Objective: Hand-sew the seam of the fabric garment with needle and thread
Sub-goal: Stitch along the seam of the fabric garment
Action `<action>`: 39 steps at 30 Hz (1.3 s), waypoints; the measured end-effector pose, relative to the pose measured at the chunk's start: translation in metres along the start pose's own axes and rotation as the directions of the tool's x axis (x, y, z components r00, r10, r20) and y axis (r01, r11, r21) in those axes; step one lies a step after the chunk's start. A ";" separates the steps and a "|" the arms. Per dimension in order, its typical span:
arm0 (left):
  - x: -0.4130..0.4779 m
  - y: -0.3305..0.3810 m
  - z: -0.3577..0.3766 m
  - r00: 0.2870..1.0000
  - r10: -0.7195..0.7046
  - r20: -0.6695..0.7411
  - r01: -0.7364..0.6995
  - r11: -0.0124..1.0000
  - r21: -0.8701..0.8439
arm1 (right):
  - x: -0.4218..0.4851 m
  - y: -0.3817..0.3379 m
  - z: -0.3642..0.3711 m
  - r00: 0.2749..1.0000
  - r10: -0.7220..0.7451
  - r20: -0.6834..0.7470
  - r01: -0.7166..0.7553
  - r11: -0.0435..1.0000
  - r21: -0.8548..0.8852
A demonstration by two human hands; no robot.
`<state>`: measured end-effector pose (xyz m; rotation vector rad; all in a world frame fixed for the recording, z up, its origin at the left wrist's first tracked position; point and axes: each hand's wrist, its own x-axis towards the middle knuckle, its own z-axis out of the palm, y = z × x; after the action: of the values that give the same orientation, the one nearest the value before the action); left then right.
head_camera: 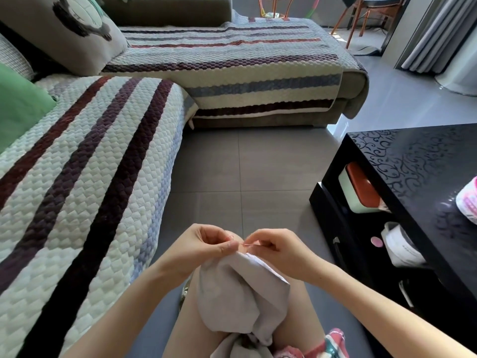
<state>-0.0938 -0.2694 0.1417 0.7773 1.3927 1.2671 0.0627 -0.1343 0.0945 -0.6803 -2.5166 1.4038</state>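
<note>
A pale grey fabric garment (240, 293) lies draped over my knee, low in the middle of the view. My left hand (206, 245) pinches the garment's top edge between thumb and fingers. My right hand (273, 245) pinches a thin needle (249, 244) that points left toward the fabric edge. A fine red thread (230, 237) loops between the two hands. The seam itself is mostly hidden under my fingers.
A striped quilted sofa (85, 182) runs along my left and across the back. A black patterned coffee table (418, 171) stands at my right, with boxes on its lower shelf and a pink-white object (468, 202) on top. Grey floor tiles (245, 164) lie ahead.
</note>
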 end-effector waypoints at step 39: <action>-0.002 -0.008 -0.005 0.994 -0.108 -0.019 0.109 0.963 0.247 | 0.044 -0.040 -0.129 0.587 -0.265 -0.765 0.069 0.958 -0.279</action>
<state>-0.0967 -0.2740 0.1339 0.8540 1.5965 1.0229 0.0600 -0.0337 0.1949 -0.8364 -1.9115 0.5226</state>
